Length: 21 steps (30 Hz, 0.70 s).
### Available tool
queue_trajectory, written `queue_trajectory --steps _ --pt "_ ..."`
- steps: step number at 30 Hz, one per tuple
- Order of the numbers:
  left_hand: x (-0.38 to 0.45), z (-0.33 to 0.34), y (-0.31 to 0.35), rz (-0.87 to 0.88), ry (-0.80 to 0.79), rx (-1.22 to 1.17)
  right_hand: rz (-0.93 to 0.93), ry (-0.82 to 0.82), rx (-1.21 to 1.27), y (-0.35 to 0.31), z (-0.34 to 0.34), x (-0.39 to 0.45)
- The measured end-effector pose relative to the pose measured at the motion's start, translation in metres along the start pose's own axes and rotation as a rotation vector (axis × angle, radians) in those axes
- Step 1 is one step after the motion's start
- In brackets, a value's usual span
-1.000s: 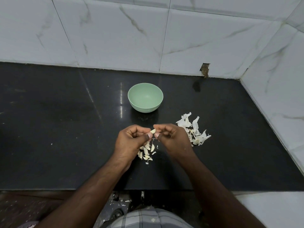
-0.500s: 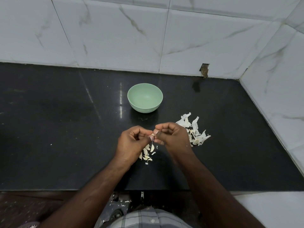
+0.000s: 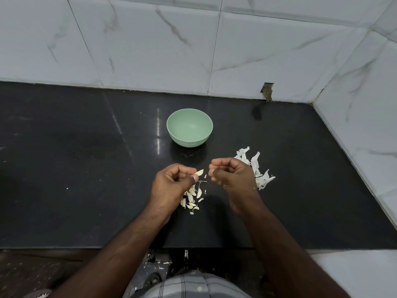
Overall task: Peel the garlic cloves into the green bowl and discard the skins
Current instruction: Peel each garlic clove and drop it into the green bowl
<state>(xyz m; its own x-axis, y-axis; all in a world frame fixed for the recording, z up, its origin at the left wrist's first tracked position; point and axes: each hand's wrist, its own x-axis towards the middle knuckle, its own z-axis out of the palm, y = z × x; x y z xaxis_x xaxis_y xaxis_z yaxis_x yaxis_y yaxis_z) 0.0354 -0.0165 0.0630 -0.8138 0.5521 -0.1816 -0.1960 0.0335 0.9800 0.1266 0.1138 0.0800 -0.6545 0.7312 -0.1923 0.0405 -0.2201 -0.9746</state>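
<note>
My left hand (image 3: 171,183) pinches a pale garlic clove (image 3: 199,172) between thumb and fingers, its tip poking out to the right. A small gap separates it from my right hand (image 3: 231,176), whose fingers are curled in; a tiny skin flake (image 3: 205,176) hangs between the two hands. The green bowl (image 3: 190,127) stands behind the hands and looks empty. A heap of garlic cloves (image 3: 192,198) lies on the black counter under my left hand. White skins (image 3: 258,171) are piled to the right, partly hidden by my right hand.
The black counter (image 3: 86,168) runs to white marble-tiled walls at the back and right. A broken notch in the tile (image 3: 267,91) sits at the back right. The counter's front edge is near my body, with skin bits on the floor (image 3: 160,263) below.
My hands were pressed together on the clove; now they have pulled apart, the right hand shifting right, and the clove stays in my left hand.
</note>
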Motion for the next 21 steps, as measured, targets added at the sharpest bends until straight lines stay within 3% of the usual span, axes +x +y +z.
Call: queue_trajectory --steps 5,10,21 --pt "0.002 -0.001 -0.001 -0.039 -0.023 -0.039 -0.214 0.004 -0.536 0.001 -0.018 0.007" --pt "0.003 0.002 0.000 -0.074 -0.086 -0.087 -0.455 -0.181 -0.708 0.007 -0.010 -0.001" --pt "0.004 0.000 0.006 -0.125 -0.152 -0.187 -0.287 -0.258 -0.440 0.005 -0.001 -0.004"
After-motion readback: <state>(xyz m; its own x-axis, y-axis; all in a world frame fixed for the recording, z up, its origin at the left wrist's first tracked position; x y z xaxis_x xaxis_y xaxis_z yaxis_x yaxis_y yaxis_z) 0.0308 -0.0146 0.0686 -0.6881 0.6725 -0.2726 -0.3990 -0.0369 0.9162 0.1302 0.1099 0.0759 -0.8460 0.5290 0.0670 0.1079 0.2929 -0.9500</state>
